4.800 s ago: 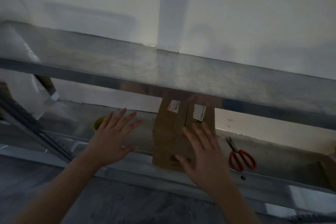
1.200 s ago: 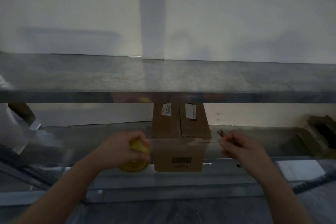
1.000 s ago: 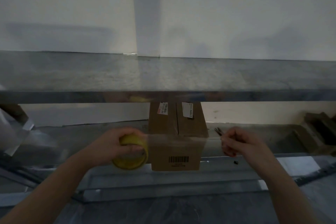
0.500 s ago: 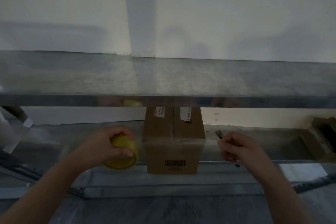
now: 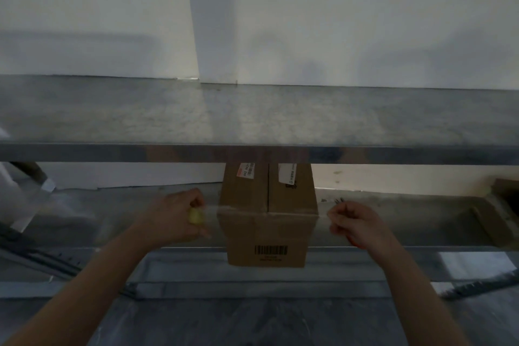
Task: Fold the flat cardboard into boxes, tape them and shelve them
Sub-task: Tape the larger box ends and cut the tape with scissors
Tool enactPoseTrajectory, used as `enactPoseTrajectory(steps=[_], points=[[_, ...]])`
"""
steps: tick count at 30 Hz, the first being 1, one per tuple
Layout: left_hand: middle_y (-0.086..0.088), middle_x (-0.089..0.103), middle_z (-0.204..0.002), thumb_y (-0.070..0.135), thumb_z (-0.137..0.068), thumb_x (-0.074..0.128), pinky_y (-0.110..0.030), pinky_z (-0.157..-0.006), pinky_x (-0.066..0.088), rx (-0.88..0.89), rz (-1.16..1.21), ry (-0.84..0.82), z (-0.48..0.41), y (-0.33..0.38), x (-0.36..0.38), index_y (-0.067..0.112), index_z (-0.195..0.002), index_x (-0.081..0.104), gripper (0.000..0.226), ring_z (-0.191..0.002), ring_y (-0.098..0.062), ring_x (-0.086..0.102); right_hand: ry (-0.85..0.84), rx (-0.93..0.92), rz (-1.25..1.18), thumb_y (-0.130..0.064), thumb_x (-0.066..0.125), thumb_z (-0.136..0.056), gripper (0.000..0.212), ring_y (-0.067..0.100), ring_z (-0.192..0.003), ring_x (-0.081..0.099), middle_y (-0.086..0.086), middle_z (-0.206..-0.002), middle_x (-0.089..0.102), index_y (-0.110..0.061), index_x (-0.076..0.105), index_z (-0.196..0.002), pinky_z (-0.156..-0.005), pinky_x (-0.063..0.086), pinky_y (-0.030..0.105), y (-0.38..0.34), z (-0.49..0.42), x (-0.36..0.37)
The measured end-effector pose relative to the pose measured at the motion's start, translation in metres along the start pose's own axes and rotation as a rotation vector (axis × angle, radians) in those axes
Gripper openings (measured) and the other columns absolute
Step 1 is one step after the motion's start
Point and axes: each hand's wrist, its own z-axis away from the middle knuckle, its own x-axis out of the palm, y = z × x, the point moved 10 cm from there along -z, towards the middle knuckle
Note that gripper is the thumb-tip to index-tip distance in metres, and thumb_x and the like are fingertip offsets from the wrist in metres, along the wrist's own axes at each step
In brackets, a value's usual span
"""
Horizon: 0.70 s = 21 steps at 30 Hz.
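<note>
The cardboard box (image 5: 266,230) stands on the lower shelf (image 5: 112,205), right at its front edge; its long side runs away from the person toward the wall (image 5: 337,22); its short face with the black barcode (image 5: 271,250) points at the person; the two top flaps are shut and meet in a line that runs front to back; two white labels (image 5: 245,170) sit on the far part of the top.

The left hand (image 5: 171,219) is curled round a yellow tape roll (image 5: 195,216), just left of the box; the right hand (image 5: 356,223) pinches the end of a clear tape strip (image 5: 323,215), just right of the box; the strip is pulled tight from hand to hand and lies across the front top edge of the box.

Both shelves are flat grey metal, dull and a bit scratchy; the upper shelf (image 5: 252,115) hangs over the back half of the box; the wall behind is plain and white; the room is dim.

The box is brown and has square corners; the points of the scissors (image 5: 338,200) peek out behind the right hand, with a bit of red handle under it.
</note>
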Motion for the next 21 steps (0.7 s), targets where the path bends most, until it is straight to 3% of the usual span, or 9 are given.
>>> enactPoseTrajectory(steps=[5, 15, 19, 21], points=[[0.013, 0.055, -0.099, 0.051, -0.06, 0.083, -0.02, -0.065, 0.037, -0.01, -0.031, -0.028, -0.007, -0.003, 0.015, 0.038, -0.108, 0.05, 0.06, -0.083, -0.005, 0.054, 0.005, -0.007, -0.051, -0.006, 0.068, -0.087, 0.014, 0.018, -0.069, 0.069, 0.005, -0.07, 0.07, -0.015, 0.071, -0.078, -0.074, 0.056, 0.034, 0.016, -0.006, 0.002], [0.013, 0.054, -0.107, 0.055, -0.062, 0.082, -0.026, -0.084, 0.047, 0.007, -0.036, -0.046, -0.018, -0.004, 0.024, 0.044, -0.135, 0.044, 0.083, -0.093, -0.003, 0.053, 0.037, 0.019, -0.248, -0.003, 0.062, -0.091, 0.009, 0.019, -0.072, 0.064, 0.006, -0.069, 0.065, -0.006, 0.066, -0.085, -0.069, 0.056, 0.028, 0.03, -0.013, 0.014], [0.019, 0.049, -0.105, 0.054, -0.06, 0.084, -0.02, -0.077, 0.041, 0.015, 0.042, -0.037, -0.02, -0.005, 0.027, 0.047, -0.132, 0.044, 0.082, -0.092, 0.002, 0.051, 0.056, 0.024, -0.311, -0.003, 0.058, -0.094, 0.013, 0.019, -0.077, 0.064, 0.006, -0.077, 0.066, -0.008, 0.065, -0.084, -0.068, 0.055, 0.028, 0.033, -0.012, 0.024], [0.021, 0.049, -0.108, 0.056, -0.059, 0.084, -0.017, -0.075, 0.038, 0.041, 0.034, -0.029, -0.02, -0.004, 0.028, 0.048, -0.131, 0.043, 0.083, -0.094, 0.002, 0.05, 0.066, 0.043, -0.332, -0.006, 0.054, -0.097, 0.012, 0.022, -0.087, 0.065, 0.007, -0.09, 0.067, -0.01, 0.062, -0.09, -0.071, 0.055, 0.031, 0.036, -0.012, 0.033]])
